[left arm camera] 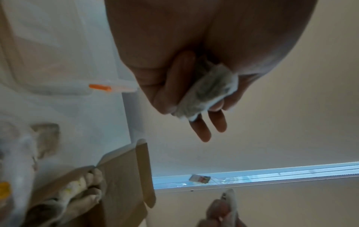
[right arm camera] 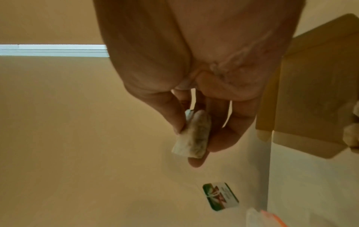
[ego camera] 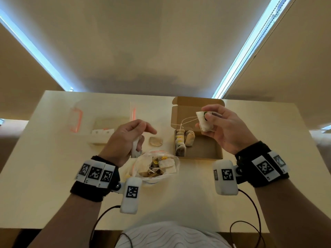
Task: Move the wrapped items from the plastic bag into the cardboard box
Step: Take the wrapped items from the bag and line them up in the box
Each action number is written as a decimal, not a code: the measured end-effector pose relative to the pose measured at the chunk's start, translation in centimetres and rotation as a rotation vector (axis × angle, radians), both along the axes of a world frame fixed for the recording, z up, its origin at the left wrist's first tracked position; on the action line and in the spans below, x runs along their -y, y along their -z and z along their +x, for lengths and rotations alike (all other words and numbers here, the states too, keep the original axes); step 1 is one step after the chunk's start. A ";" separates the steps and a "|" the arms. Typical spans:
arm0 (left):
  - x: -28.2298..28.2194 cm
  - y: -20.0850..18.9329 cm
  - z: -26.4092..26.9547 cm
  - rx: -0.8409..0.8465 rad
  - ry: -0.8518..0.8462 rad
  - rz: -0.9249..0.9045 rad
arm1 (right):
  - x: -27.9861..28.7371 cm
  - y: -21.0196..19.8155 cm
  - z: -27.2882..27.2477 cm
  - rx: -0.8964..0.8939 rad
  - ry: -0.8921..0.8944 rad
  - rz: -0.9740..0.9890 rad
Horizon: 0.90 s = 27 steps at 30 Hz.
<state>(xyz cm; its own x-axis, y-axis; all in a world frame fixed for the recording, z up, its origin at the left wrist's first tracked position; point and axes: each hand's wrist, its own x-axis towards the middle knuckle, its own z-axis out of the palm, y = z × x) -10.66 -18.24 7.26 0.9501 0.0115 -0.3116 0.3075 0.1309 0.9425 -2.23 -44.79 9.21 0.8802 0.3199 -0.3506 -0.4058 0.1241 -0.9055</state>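
Note:
An open clear plastic bag (ego camera: pixel 157 165) of wrapped tea bags lies on the table near me. The cardboard box (ego camera: pixel 204 149) stands open to its right, with several tea bags (ego camera: pixel 182 140) lined up at its left end. My left hand (ego camera: pixel 129 138) hovers above the plastic bag and grips one tea bag (left arm camera: pixel 207 92) in its curled fingers. My right hand (ego camera: pixel 220 126) is raised over the box and pinches another tea bag (right arm camera: pixel 194 138), whose string and paper tag (right arm camera: pixel 220 196) dangle below it.
One loose tea bag (ego camera: pixel 156 141) lies on the table between bag and box. A second clear bag with orange zip (ego camera: pixel 77 120) and a white packet (ego camera: pixel 102 135) lie at the far left. The table's edge (ego camera: pixel 107 229) is close to my body.

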 end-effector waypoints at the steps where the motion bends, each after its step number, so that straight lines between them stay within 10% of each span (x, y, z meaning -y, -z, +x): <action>1: 0.3 -0.4 0.2 0.011 -0.019 -0.046 | -0.1 0.1 -0.2 -0.016 0.008 0.058; 14: 3.4 -4.3 1.4 0.126 0.014 0.077 | -3.7 0.5 -3.2 -0.190 0.079 0.458; 27: 4.9 -1.7 1.1 0.140 0.212 0.346 | -3.8 0.6 -3.1 0.077 0.003 0.090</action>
